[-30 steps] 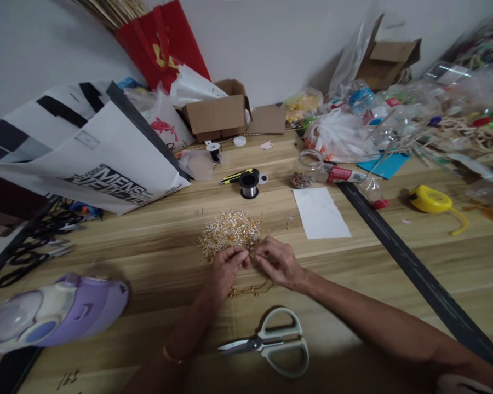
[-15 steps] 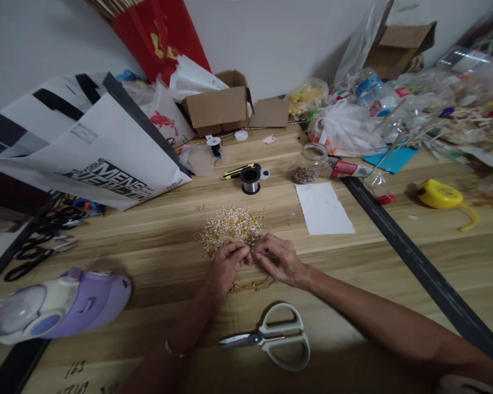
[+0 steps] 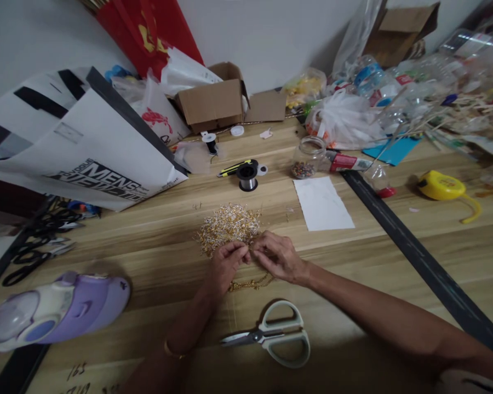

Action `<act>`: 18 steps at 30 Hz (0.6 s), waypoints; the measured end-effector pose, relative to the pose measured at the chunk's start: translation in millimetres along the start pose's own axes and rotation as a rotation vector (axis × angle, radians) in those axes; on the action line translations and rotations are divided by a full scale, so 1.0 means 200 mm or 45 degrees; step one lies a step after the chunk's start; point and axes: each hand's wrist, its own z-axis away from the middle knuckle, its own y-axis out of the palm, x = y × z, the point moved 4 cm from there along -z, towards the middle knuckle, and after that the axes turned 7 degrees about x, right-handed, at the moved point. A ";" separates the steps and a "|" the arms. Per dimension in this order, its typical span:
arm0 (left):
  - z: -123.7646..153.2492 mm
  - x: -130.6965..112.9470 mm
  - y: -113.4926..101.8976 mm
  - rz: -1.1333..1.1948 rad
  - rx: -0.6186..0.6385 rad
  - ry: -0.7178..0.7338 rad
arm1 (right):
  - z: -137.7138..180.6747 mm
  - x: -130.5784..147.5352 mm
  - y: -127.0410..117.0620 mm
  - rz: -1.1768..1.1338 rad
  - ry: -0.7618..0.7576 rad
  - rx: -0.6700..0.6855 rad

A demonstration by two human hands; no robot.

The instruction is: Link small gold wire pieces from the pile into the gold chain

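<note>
My left hand [image 3: 225, 266] and my right hand [image 3: 278, 256] meet fingertip to fingertip at the near edge of a pile of small gold and silver pieces [image 3: 228, 225] on the wooden table [image 3: 148, 257]. Both hands are pinched shut on something too small to make out. A strung gold chain [image 3: 250, 284] lies on the table just under the hands. Scissors with pale green handles [image 3: 275, 338] lie closed a little nearer to me.
A spool of thin wire [image 3: 247, 177], a yellow utility knife [image 3: 234, 167], a glass jar of beads [image 3: 305, 160] and a white paper sheet [image 3: 322, 203] lie beyond the pile. A purple bottle [image 3: 53, 312] lies at left, a yellow tape measure [image 3: 441, 186] at right. Bags and boxes line the wall.
The hands stay pinched together at the pile's edge; only the view has shifted slightly.
</note>
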 end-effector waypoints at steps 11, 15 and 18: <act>0.00 0.00 -0.01 -0.047 -0.029 0.006 | 0.00 0.00 0.00 0.005 -0.016 0.010; 0.00 0.00 -0.01 -0.033 -0.028 0.019 | 0.00 0.00 0.00 -0.018 -0.021 0.020; 0.00 -0.01 -0.01 -0.028 -0.025 0.025 | 0.00 0.00 0.00 -0.031 -0.012 0.022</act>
